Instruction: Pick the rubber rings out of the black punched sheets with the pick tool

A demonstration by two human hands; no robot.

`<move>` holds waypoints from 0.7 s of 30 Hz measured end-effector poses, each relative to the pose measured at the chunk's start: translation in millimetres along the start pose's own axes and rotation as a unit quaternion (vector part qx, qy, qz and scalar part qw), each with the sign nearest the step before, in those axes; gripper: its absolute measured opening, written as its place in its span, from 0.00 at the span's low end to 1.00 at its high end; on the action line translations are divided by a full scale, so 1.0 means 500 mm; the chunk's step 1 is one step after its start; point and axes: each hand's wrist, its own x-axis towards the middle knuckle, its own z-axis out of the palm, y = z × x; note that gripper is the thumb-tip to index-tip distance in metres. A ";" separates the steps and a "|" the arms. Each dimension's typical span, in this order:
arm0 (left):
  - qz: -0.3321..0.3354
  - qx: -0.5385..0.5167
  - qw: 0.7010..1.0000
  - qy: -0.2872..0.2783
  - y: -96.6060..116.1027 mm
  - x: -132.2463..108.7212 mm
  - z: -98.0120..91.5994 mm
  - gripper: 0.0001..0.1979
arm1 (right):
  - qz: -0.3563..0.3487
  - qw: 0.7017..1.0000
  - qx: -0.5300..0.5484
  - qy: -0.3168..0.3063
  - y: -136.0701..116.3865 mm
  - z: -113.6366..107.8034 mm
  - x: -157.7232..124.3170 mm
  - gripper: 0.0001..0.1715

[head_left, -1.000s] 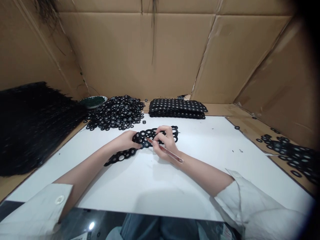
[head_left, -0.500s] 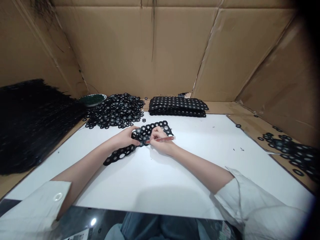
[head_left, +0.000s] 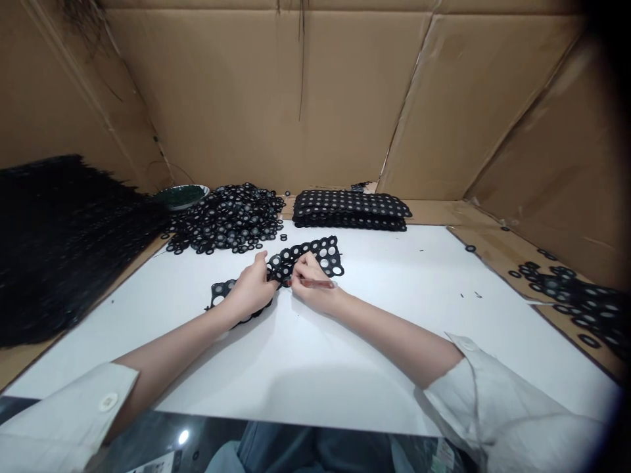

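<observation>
A black punched rubber strip (head_left: pixel 315 253), full of round holes, lies across the white sheet (head_left: pixel 374 315) in front of me. My left hand (head_left: pixel 251 289) presses down on the strip's middle, fingers curled over it. My right hand (head_left: pixel 310 282) is closed round a thin red pen-like tool (head_left: pixel 315 284), whose tip touches the strip beside my left fingers.
A heap of loose black rings (head_left: pixel 227 220) lies behind the strip, next to a green dish (head_left: pixel 181 195). A stack of punched strips (head_left: pixel 350 210) sits at the back. A big black pile (head_left: pixel 64 243) fills the left side. More rings (head_left: pixel 572 292) are scattered at right. Cardboard walls surround the table.
My left hand slid down and left along the strip and now lies flatter on it. The right hand turned the red tool from slanting toward me to lying nearly level.
</observation>
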 end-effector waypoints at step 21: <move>0.010 -0.051 0.999 0.008 -0.002 -0.007 0.002 0.28 | -0.008 0.998 -0.060 0.005 -0.012 0.014 -0.005 0.09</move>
